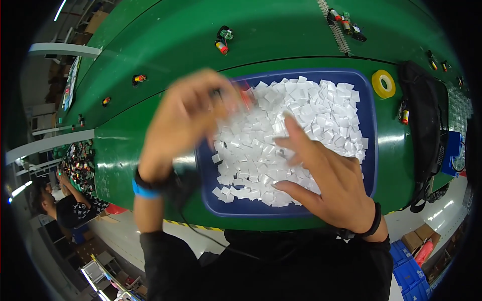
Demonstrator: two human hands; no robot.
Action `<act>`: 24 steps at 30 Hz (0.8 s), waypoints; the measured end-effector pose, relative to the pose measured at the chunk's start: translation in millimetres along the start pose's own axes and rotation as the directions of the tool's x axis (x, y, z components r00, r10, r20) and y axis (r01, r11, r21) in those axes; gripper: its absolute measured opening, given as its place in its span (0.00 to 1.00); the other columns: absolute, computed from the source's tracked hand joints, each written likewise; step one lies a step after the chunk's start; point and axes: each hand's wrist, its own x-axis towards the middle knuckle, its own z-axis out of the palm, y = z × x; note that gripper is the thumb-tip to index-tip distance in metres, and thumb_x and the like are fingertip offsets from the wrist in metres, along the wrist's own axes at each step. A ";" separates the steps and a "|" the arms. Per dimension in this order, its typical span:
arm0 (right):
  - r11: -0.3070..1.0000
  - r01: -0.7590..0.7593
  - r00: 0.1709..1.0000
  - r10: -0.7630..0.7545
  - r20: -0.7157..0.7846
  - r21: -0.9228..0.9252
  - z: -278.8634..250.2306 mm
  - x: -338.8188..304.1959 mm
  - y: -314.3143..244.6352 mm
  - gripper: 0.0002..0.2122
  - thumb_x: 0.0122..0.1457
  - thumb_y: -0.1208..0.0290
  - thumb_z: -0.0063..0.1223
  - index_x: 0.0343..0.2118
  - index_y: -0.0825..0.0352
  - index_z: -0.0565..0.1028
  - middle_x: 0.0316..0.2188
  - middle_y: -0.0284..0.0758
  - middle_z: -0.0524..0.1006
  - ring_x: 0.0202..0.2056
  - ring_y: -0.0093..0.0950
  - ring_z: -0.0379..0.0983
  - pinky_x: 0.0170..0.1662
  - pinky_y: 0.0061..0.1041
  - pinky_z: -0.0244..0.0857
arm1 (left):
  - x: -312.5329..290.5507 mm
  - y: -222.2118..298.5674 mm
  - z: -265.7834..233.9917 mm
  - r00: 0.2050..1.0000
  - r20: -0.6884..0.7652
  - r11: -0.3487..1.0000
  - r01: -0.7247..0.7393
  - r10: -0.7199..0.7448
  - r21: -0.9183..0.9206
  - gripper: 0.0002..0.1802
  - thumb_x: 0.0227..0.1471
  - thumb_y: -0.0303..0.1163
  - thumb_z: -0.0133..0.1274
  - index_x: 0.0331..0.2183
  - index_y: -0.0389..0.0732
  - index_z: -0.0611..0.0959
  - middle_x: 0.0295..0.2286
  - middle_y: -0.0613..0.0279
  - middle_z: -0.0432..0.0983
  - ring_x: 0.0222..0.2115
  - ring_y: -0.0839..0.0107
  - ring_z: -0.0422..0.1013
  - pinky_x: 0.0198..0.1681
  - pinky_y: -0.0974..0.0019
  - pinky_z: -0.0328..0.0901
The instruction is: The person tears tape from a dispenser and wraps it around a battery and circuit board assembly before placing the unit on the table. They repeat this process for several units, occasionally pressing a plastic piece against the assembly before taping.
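The hands are apart. The left hand [191, 110], blurred, crosses the upper-left rim of the blue tray [251, 211] beside a red thing [245, 97]; I cannot tell if it grips it. The right hand [334, 185], fingers spread, is over the tray's white pieces [321, 108]. The tray's near rim sits close to the desk's [123, 130] front edge; yellow tape [376, 85] and a black bag [422, 115] narrow the right side.

A glossy green bench [123, 165] carries a blue rectangular tray [368, 110], with a yellow tape roll [375, 86] and black bag [423, 115] to its right; beyond, red-and-yellow cylinders [221, 47] dot a green conveyor belt [281, 35].
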 end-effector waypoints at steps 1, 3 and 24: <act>1.000 0.003 1.000 -0.003 0.001 0.004 0.2 -1.8 0.2 0.30 0.42 0.75 0.70 0.52 0.68 0.74 0.30 0.36 0.78 0.24 0.27 0.74 0.26 0.20 0.69 | 22.4 -11.7 -20.3 0.987 -0.151 0.994 -0.038 0.053 0.102 0.16 0.55 0.38 0.59 0.39 0.36 0.81 0.30 0.66 0.78 0.27 0.83 0.71 0.22 0.76 0.63; 0.995 0.098 0.993 -0.096 0.074 -0.029 1.3 -5.1 1.6 0.28 0.43 0.75 0.70 0.51 0.69 0.73 0.31 0.37 0.78 0.25 0.30 0.75 0.27 0.21 0.70 | 70.3 -30.5 -63.0 0.889 -0.439 0.948 0.017 0.132 0.318 0.21 0.54 0.44 0.59 0.40 0.36 0.82 0.31 0.66 0.79 0.30 0.82 0.70 0.29 0.73 0.65; 0.987 0.072 0.948 -0.022 -0.318 0.147 -0.3 2.4 3.4 0.14 0.44 0.82 0.68 0.34 0.68 0.76 0.28 0.36 0.76 0.24 0.24 0.73 0.23 0.19 0.65 | 9.9 10.5 -10.7 0.991 0.093 0.974 -0.118 0.101 0.196 0.20 0.49 0.20 0.60 0.45 0.35 0.76 0.37 0.59 0.74 0.37 0.74 0.72 0.39 0.73 0.71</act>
